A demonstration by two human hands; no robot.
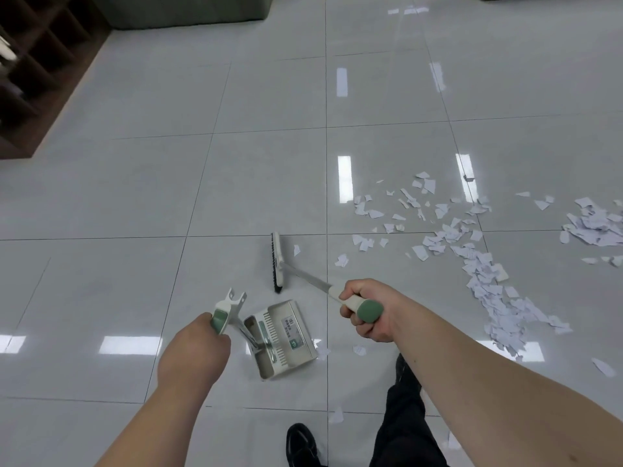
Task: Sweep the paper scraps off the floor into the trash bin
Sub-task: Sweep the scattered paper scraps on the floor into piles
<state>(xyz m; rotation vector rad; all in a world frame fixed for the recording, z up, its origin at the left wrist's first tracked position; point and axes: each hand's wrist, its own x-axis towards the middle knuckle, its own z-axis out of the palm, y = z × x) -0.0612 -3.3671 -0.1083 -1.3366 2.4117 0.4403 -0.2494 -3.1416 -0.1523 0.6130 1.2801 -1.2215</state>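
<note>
Green grip, left: my left hand point(194, 345) was curled round the handle of the dustpan point(283, 335), the pan hanging low and tilted just ahead; whether it touched the tile I could not tell
Green cap, right: my right hand point(365, 311) gripped the top of the broom point(277, 261) handle, brush head down at the tile beyond the pan
Scraps: paper scraps point(485, 281) lay scattered to my right, well apart from the pan, a few strays near my shoe point(301, 443)
Bin: no trash bin was in view
Risk: a fast stroke could, I judged, fan the light scraps wider over the glossy floor point(135, 197); a pan lip off the tile could let paper slide under
Writing: a white sticker on the pan bore dark print and a green mark, too small to read
</note>
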